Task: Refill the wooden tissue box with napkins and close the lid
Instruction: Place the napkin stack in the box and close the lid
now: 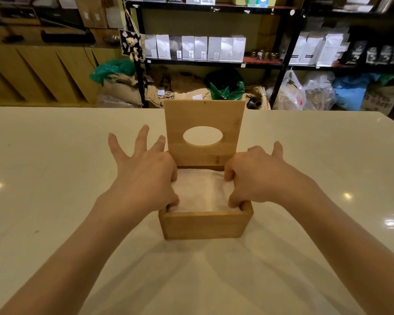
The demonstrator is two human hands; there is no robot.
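Observation:
A wooden tissue box (204, 225) stands in the middle of the white table. Its hinged lid (204, 114), with an oval hole, stands upright at the back. A stack of white napkins (203, 192) lies inside, level with the rim. My left hand (143, 176) rests on the stack's left edge, thumb and a finger dipped into the box, the other fingers spread above the table. My right hand (257, 176) is on the stack's right edge, its thumb and curled fingers tucked inside the box wall.
The white table (55, 201) reaches to its far edge behind the box. Beyond it stand black shelves with bags and jars (196, 50), sacks on the floor (191, 92) and a wooden counter (43, 71) at the left.

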